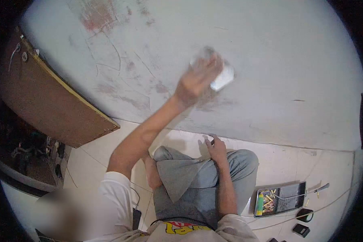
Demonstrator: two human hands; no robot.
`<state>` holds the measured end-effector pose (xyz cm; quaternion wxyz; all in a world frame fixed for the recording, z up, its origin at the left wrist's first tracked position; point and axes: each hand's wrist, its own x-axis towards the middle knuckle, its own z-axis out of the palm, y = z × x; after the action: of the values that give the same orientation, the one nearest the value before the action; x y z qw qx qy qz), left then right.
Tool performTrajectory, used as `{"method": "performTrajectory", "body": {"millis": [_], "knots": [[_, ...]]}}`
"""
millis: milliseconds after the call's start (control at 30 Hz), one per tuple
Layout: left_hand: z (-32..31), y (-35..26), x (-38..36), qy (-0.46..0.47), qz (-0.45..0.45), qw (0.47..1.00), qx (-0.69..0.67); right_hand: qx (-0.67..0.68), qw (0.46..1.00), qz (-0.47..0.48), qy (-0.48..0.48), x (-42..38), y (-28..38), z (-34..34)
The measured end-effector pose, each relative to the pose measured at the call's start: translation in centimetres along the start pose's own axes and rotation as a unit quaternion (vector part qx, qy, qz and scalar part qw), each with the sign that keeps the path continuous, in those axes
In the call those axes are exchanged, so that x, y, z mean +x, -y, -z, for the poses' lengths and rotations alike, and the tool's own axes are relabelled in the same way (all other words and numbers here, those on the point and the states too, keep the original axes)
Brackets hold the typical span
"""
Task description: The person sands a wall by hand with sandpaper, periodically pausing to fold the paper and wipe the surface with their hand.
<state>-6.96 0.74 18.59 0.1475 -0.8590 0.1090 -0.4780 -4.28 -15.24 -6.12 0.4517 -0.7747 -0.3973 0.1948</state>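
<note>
My left hand (197, 78), blurred by motion, reaches up to the grey-white wall (266, 52). Its fingers press over a flat white pad-like piece (224, 78) that lies against the wall. Reddish-brown scuffs (99, 18) and thin cracks mark the plaster to the left of this hand. My right hand (216, 147) rests by my right knee, fingers loosely apart and nothing in them. Both of my legs (193, 173) are folded on the floor, in grey trousers.
A brown board (54, 92) leans at the left, beside a dark shelf with jumbled items (28, 151). On the tiled floor (282, 161) at right sits a black tray (300, 197) with small yellow pieces and a wire-handled tool. Small black objects (301, 230) and a cable lie nearby.
</note>
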Motion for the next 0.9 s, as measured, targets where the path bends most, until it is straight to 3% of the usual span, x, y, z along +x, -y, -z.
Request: {"method": "performTrajectory", "body": {"millis": [133,200,233,300,433,533,567,633,700,833,900], "knots": [[-4.2,-3.6,-8.2,0.054,0.009,0.998,-0.044,-0.009,1.0,-0.023,0.002,-0.1,0.0,0.2],[-3.8,-4.9,-9.1,0.173,-0.005,0.979,-0.11,0.0,1.0,-0.023,0.017,-0.2,0.6,0.5],[-4.0,-4.3,-9.2,0.171,-0.005,0.979,-0.109,-0.001,1.0,-0.021,0.016,-0.3,0.5,0.4],[-3.8,-1.7,-7.4,0.091,-0.063,0.991,-0.069,-0.003,0.999,-0.029,0.013,-0.2,0.2,0.1],[1.1,1.7,2.5,-0.03,-0.011,0.999,0.023,-0.007,1.0,-0.018,0.025,0.1,-0.3,-0.3],[-0.1,-0.2,1.9,-0.067,0.048,0.996,0.028,-0.022,1.0,-0.003,0.018,0.0,-0.3,-0.4],[-1.5,-1.5,-0.1,-0.07,0.106,0.991,-0.043,-0.018,1.0,-0.003,0.017,-0.1,-0.2,-0.2],[-3.0,-2.9,-4.4,0.025,0.028,0.998,-0.049,-0.017,1.0,-0.003,0.011,-0.2,0.0,0.0],[-4.7,-5.5,-9.1,0.126,0.012,0.988,-0.085,-0.014,1.0,-0.005,0.014,-0.3,0.3,0.3],[-4.6,-5.7,-9.3,0.172,-0.029,0.976,-0.133,-0.012,1.0,-0.006,0.018,-0.2,-0.2,-0.1],[-4.5,-3.3,-7.3,0.13,-0.049,0.986,-0.095,-0.017,1.0,-0.013,0.018,-0.3,0.0,0.0]]}}
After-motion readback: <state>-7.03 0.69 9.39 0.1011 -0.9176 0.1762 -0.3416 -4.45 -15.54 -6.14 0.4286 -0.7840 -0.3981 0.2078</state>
